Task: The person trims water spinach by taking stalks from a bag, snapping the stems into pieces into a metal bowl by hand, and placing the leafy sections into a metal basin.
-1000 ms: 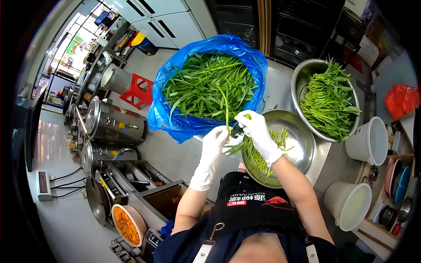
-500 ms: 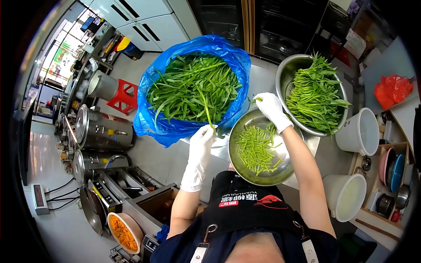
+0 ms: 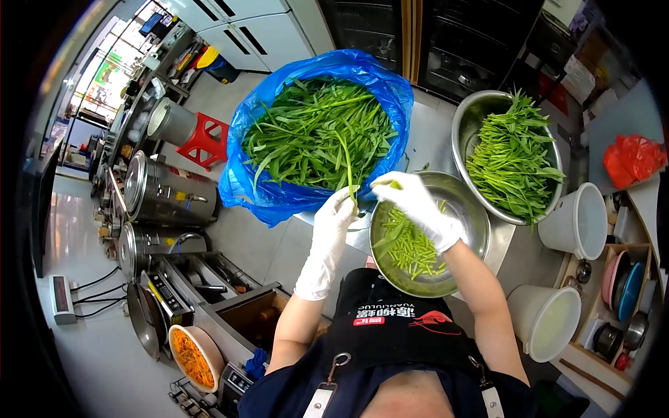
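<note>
My left hand (image 3: 336, 221), in a white glove, is closed on a long water spinach stem (image 3: 346, 159) that rises over the blue bag. My right hand (image 3: 417, 209), also gloved, hangs over a metal bowl (image 3: 476, 226) with its fingers bent together close to the left fingertips. A bit of green shows between its fingers, and leafy water spinach (image 3: 390, 235) sticks out beneath the palm. Short cut stems (image 3: 416, 256) lie in the bowl. Past my left hand, the blue plastic bag (image 3: 244, 150) is filled with leafy water spinach (image 3: 313, 132).
At the right stands a larger metal basin (image 3: 458, 132) with bundled water spinach (image 3: 512, 157). White buckets (image 3: 547, 320) are beside it. On the left are steel pots (image 3: 167, 188), a red stool (image 3: 205, 143) and a bowl of shredded orange food (image 3: 194, 359).
My right hand has moved left and down, from the bowl's far rim to beside my left fingertips. My left hand still holds the stem. The whole view has shifted slightly.
</note>
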A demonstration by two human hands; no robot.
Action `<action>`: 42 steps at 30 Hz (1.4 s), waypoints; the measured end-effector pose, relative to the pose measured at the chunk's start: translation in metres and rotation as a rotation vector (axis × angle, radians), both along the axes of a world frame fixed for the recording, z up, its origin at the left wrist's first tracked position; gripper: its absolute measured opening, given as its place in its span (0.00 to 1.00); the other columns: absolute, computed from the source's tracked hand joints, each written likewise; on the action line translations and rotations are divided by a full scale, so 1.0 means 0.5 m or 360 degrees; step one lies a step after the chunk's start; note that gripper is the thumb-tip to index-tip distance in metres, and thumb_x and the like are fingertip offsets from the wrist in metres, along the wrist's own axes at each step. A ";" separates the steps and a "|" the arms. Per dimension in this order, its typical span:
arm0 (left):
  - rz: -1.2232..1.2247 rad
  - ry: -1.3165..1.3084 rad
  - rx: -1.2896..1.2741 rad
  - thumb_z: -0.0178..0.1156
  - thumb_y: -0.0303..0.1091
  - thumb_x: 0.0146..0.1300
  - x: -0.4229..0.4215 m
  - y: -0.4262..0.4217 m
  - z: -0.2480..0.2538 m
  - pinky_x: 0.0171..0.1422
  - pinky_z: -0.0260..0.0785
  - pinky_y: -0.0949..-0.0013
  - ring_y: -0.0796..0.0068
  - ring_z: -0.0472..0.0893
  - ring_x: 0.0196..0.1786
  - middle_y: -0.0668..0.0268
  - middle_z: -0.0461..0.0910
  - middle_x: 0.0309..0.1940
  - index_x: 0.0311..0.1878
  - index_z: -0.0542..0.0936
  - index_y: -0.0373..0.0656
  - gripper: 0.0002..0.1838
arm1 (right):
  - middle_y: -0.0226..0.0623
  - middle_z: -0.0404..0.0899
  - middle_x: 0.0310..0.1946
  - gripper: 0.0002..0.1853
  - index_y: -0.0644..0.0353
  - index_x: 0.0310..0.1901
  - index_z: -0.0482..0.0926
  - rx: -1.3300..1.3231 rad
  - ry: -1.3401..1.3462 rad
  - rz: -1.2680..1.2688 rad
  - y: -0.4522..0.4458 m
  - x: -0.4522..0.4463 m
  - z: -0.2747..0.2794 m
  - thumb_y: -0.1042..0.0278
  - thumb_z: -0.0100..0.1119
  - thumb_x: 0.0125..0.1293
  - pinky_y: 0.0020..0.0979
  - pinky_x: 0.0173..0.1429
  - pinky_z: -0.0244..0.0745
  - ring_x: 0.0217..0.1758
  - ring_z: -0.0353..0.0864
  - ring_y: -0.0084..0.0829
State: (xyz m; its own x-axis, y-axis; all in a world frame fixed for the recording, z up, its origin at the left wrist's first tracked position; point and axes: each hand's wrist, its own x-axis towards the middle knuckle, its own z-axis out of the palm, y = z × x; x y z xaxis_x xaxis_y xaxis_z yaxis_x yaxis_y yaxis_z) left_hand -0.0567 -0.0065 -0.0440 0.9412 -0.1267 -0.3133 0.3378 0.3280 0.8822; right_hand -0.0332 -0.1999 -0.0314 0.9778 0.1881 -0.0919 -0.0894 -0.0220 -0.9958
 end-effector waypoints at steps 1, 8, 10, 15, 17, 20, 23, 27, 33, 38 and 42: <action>0.0011 -0.0012 0.0027 0.63 0.32 0.65 0.001 -0.004 0.001 0.46 0.67 0.75 0.80 0.74 0.39 0.71 0.78 0.40 0.57 0.77 0.36 0.19 | 0.32 0.83 0.31 0.11 0.66 0.41 0.83 0.0111 -0.0022 0.0040 0.018 -0.008 -0.003 0.66 0.65 0.62 0.24 0.42 0.74 0.35 0.80 0.20; -0.0052 -0.0006 -0.0010 0.60 0.34 0.68 -0.001 0.001 -0.018 0.48 0.69 0.77 0.83 0.76 0.44 0.68 0.81 0.47 0.58 0.78 0.36 0.18 | 0.30 0.81 0.30 0.07 0.67 0.36 0.80 0.0212 0.0049 -0.0043 0.074 -0.030 -0.052 0.71 0.62 0.63 0.23 0.40 0.73 0.34 0.76 0.18; -0.0014 0.0039 -0.0088 0.60 0.35 0.68 -0.003 -0.008 -0.020 0.49 0.69 0.76 0.81 0.77 0.45 0.68 0.81 0.47 0.56 0.79 0.36 0.18 | 0.30 0.81 0.30 0.06 0.67 0.36 0.79 0.0236 -0.0010 -0.0022 0.077 -0.036 -0.050 0.71 0.61 0.63 0.24 0.39 0.73 0.34 0.76 0.18; 0.0249 0.0156 -0.0589 0.58 0.35 0.70 0.011 -0.026 -0.024 0.47 0.69 0.74 0.79 0.76 0.41 0.67 0.80 0.44 0.53 0.79 0.35 0.15 | 0.30 0.79 0.29 0.05 0.64 0.36 0.78 0.0013 -0.0045 -0.0150 0.089 -0.061 -0.031 0.71 0.60 0.64 0.25 0.39 0.73 0.33 0.76 0.19; 0.0262 0.0148 -0.0586 0.57 0.35 0.71 0.022 -0.013 -0.035 0.47 0.69 0.74 0.79 0.76 0.39 0.67 0.80 0.42 0.53 0.79 0.35 0.14 | 0.30 0.79 0.28 0.06 0.64 0.36 0.79 0.0060 -0.0107 -0.0199 0.085 -0.067 -0.044 0.70 0.60 0.64 0.26 0.41 0.73 0.33 0.75 0.19; 0.0158 0.0001 -0.0058 0.60 0.32 0.68 0.022 -0.003 -0.008 0.45 0.67 0.76 0.80 0.74 0.37 0.70 0.80 0.39 0.51 0.82 0.35 0.13 | 0.31 0.79 0.28 0.07 0.64 0.36 0.79 -0.0172 -0.0227 -0.0497 0.027 -0.039 -0.025 0.69 0.61 0.63 0.26 0.41 0.73 0.33 0.75 0.19; 0.0146 -0.0159 0.0541 0.62 0.27 0.65 -0.002 -0.014 0.044 0.42 0.66 0.78 0.82 0.73 0.34 0.73 0.80 0.35 0.48 0.83 0.33 0.11 | 0.38 0.82 0.26 0.07 0.62 0.35 0.82 -0.0537 -0.0240 -0.0710 -0.074 0.044 -0.089 0.68 0.63 0.60 0.29 0.37 0.74 0.29 0.80 0.26; 0.0071 -0.0586 0.1128 0.65 0.25 0.61 -0.033 -0.001 0.025 0.40 0.64 0.77 0.83 0.71 0.32 0.73 0.78 0.30 0.44 0.85 0.35 0.09 | 0.44 0.84 0.36 0.11 0.57 0.39 0.84 -0.1306 -0.0391 -0.0498 -0.153 0.111 -0.144 0.61 0.61 0.60 0.42 0.46 0.76 0.42 0.83 0.47; -0.0134 -0.0947 0.1794 0.67 0.27 0.56 -0.082 0.008 0.032 0.38 0.69 0.69 0.69 0.77 0.32 0.65 0.76 0.27 0.39 0.86 0.42 0.07 | 0.43 0.83 0.38 0.10 0.55 0.38 0.82 -0.1481 -0.0138 -0.0471 -0.170 0.103 -0.111 0.59 0.59 0.61 0.43 0.46 0.75 0.42 0.82 0.47; -0.0204 -0.1069 0.1917 0.67 0.29 0.54 -0.091 0.008 0.050 0.40 0.71 0.63 0.63 0.79 0.35 0.66 0.77 0.26 0.34 0.86 0.46 0.04 | 0.40 0.82 0.38 0.07 0.54 0.40 0.82 -0.1098 -0.0671 -0.0697 -0.162 0.046 -0.053 0.68 0.57 0.64 0.40 0.46 0.76 0.39 0.82 0.46; -0.0265 -0.1083 0.1923 0.67 0.29 0.54 -0.090 0.009 0.053 0.40 0.70 0.63 0.63 0.78 0.35 0.66 0.77 0.26 0.34 0.86 0.46 0.04 | 0.35 0.81 0.36 0.11 0.51 0.45 0.82 -0.1082 -0.1055 -0.0485 -0.144 -0.012 0.014 0.73 0.58 0.61 0.33 0.36 0.77 0.35 0.83 0.36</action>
